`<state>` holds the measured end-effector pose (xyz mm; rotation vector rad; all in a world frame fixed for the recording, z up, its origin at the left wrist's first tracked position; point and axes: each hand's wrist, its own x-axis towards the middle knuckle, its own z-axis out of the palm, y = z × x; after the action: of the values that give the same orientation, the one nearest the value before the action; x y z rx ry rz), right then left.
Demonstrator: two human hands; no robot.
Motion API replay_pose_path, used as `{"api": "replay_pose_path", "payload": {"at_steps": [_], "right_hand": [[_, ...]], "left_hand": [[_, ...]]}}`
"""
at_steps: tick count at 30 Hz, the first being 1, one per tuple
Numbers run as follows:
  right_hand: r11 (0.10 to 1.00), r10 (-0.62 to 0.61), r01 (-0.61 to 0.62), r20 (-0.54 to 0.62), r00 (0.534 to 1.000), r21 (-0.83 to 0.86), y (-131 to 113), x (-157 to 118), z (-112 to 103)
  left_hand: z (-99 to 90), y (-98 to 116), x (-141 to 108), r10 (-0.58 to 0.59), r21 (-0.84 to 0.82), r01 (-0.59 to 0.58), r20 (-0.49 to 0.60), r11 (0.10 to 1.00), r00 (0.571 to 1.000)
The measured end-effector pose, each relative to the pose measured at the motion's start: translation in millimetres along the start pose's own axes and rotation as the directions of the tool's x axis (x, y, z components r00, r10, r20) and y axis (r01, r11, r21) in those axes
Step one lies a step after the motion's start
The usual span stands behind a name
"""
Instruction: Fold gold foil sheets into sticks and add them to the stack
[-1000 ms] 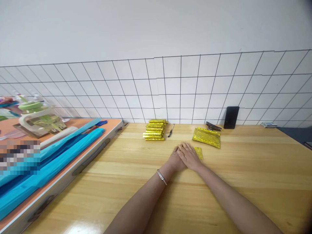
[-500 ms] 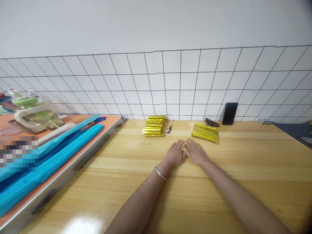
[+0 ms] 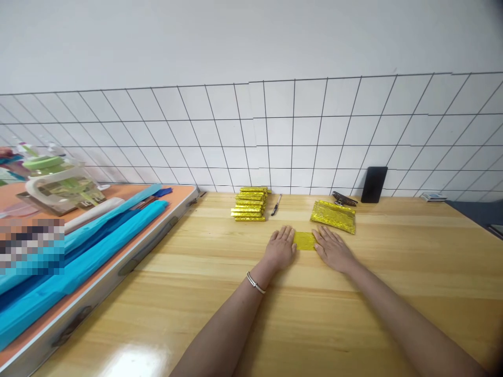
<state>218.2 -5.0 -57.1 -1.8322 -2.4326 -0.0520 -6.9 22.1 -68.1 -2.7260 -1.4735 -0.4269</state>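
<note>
Thin, glossy gold rectangle (image 3: 305, 241) lies flat on wood-grain bench (image 3: 306, 324), between left hand (image 3: 280, 248) and right hand (image 3: 334, 250). On my feed: palms down, fingers extended, slightly spread, touching its opposite ends.

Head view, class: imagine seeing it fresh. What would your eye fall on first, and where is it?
Probably the shiny gold sheet on the wooden table, between the left hand and the right hand. Farther back lie a pile of gold strips to the left and a larger gold piece to the right. Bright blue bundles on the orange surface at far left also stand out.
</note>
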Motion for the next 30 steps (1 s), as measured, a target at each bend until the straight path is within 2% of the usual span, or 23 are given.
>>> {"api": "replay_pose_path", "payload": {"at_steps": [8,14,20,30], "right_hand": [[1.000,0.005,-0.006,-0.008,1.000,-0.027,7,-4,-2],[0.999,-0.002,0.001,-0.024,1.000,-0.051,7,-5,0],[1.000,-0.002,0.001,-0.048,0.999,-0.029,7,-6,1],[0.999,0.042,-0.040,-0.084,0.996,0.030,18,-11,-1]], "left_hand": [[-6.3,-23,0,0.000,-0.017,0.002,0.097,1.000,0.995],[-13.9,-31,0,0.011,-0.051,-0.002,0.181,0.999,0.983],[-18.5,-40,-1,-0.017,-0.081,0.033,0.188,0.996,0.982],[-21.7,-46,4,-0.060,-0.228,0.084,0.111,0.970,0.992]]}}
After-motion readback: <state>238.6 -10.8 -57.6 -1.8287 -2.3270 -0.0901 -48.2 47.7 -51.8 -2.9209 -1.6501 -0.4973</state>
